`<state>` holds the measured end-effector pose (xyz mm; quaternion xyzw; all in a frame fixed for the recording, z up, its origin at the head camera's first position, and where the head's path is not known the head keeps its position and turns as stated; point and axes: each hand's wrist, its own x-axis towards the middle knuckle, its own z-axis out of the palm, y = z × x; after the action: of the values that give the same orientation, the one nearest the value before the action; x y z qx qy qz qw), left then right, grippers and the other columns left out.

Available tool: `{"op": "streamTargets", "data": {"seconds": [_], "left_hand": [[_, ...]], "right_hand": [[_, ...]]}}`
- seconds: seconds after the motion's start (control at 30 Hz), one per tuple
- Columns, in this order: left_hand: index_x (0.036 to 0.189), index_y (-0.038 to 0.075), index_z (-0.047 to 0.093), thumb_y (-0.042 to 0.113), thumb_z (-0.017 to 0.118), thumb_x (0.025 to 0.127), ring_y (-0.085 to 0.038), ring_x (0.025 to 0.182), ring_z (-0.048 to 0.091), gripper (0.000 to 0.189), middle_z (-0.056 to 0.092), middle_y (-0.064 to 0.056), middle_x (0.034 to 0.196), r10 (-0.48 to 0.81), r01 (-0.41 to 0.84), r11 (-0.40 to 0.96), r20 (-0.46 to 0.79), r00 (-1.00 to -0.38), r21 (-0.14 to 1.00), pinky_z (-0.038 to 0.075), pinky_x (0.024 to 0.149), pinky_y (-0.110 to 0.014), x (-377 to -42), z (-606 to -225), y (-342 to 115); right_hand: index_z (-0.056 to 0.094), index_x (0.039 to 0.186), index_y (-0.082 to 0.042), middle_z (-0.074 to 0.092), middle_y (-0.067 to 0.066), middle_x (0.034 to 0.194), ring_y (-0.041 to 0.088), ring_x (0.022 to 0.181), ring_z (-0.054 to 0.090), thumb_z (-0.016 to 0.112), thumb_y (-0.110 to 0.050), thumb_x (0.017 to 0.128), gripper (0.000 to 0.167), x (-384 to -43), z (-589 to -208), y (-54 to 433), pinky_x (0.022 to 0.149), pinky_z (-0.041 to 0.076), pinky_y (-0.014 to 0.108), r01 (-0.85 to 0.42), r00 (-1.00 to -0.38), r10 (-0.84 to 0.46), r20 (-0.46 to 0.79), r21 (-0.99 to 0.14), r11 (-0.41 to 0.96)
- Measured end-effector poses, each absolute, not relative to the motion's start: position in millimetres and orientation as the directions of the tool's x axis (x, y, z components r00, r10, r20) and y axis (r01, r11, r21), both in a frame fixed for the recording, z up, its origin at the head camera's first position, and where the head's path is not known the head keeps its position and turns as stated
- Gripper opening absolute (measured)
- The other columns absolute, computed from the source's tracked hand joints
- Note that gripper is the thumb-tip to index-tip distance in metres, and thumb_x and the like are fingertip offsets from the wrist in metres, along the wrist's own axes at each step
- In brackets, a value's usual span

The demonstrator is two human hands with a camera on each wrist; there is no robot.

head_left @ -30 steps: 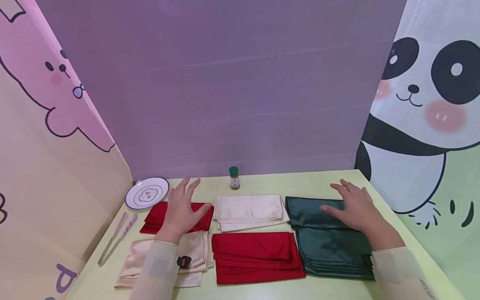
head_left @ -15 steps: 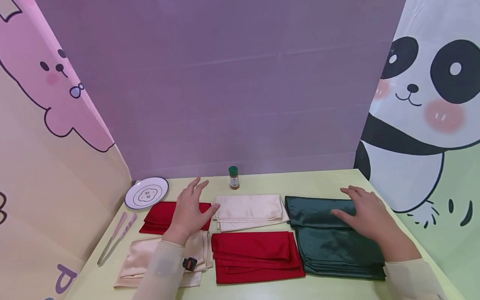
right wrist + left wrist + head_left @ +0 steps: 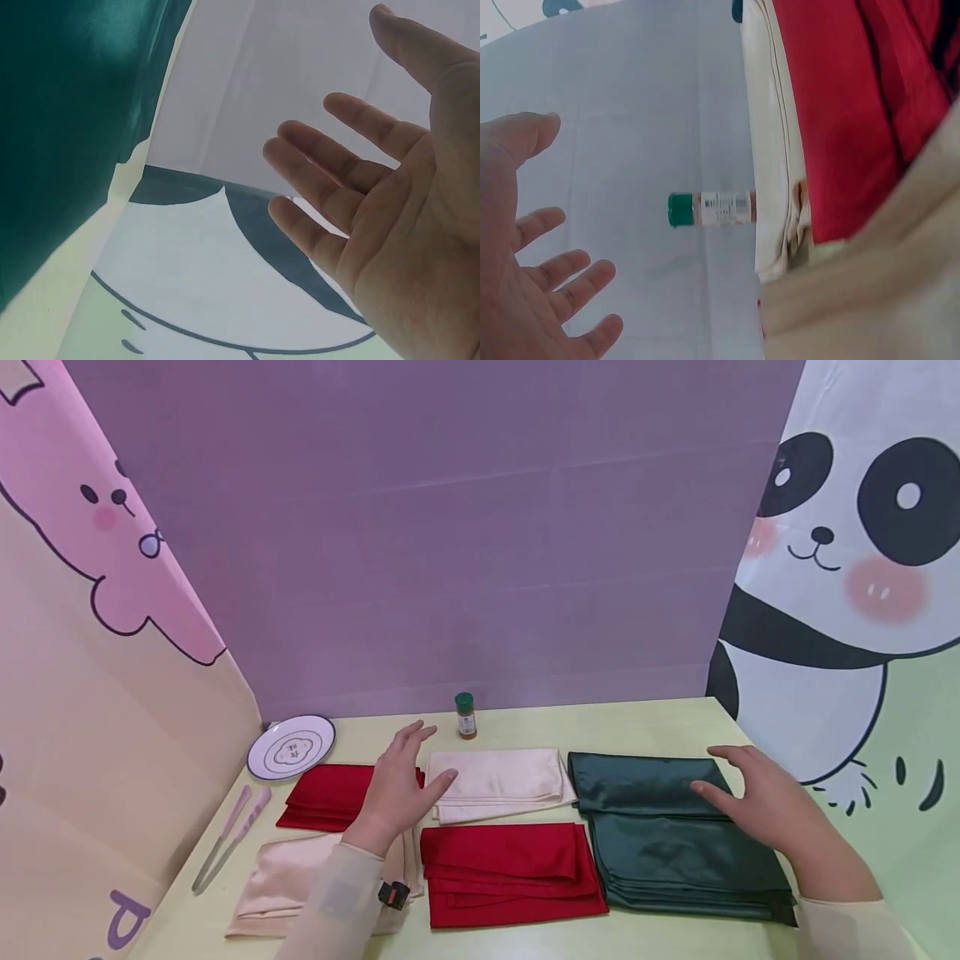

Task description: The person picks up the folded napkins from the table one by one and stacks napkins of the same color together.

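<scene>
Folded Cloths on a Bench, Two Hands Raised

Left hand: was raised between the rear red cloth and the ivory cloth in the head view; its fingers were spread, thumb well apart.
Right hand: was raised near the right edge of the dark green cloth; its fingers were spread, thumb likewise apart.
Further cloths: a front red cloth lay before the ivory one; a pale pink cloth, partly hidden by the left forearm, lay before the rear red one.
Also on the bench: a green-capped bottle stood upright behind the ivory cloth; a dark-rimmed white plate and pink-handled tongs lay at the left.
</scene>
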<state>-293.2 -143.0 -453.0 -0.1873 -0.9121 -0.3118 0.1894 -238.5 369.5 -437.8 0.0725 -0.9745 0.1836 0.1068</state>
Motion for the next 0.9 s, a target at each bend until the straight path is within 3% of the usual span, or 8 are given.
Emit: {"op": "streamTargets", "data": {"seconds": [0.33,0.63,0.9], "left_hand": [[0.154,0.013,0.047,0.037,0.078,0.094,-0.027,0.132,0.056,0.072,0.044,-0.002,0.157,0.227,0.482,0.681,0.466,-0.855,0.552,0.05,0.104,-0.048,-292.8,-453.7,-121.4],[0.151,0.02,0.049,0.034,0.078,0.095,-0.022,0.13,0.055,0.065,0.051,0.0,0.15,0.234,0.48,0.638,0.443,-0.866,0.601,0.054,0.097,-0.043,-284.2,-452.7,-103.0],[0.143,0.017,0.057,0.034,0.077,0.096,-0.022,0.124,0.059,0.054,0.051,0.0,0.147,0.246,0.487,0.616,0.435,-0.866,0.62,0.054,0.093,-0.044,-284.7,-454.7,-79.6]], "right_hand": [[0.053,0.142,0.009,0.053,0.036,0.14,0.055,0.125,0.051,0.075,-0.05,0.095,0.078,-232.7,-443.0,375.1,0.097,0.043,0.074,-0.183,-0.97,-0.107,0.22,-0.363,0.914],[0.055,0.141,0.006,0.057,0.033,0.138,0.053,0.122,0.057,0.077,-0.044,0.095,0.072,-225.3,-444.5,375.5,0.094,0.045,0.072,-0.216,-0.96,-0.116,0.255,-0.408,0.887],[0.057,0.14,0.004,0.06,0.03,0.136,0.054,0.122,0.058,0.077,-0.04,0.097,0.065,-221.8,-447.6,379.4,0.095,0.047,0.072,-0.206,-0.966,-0.091,0.243,-0.505,0.838]]}}
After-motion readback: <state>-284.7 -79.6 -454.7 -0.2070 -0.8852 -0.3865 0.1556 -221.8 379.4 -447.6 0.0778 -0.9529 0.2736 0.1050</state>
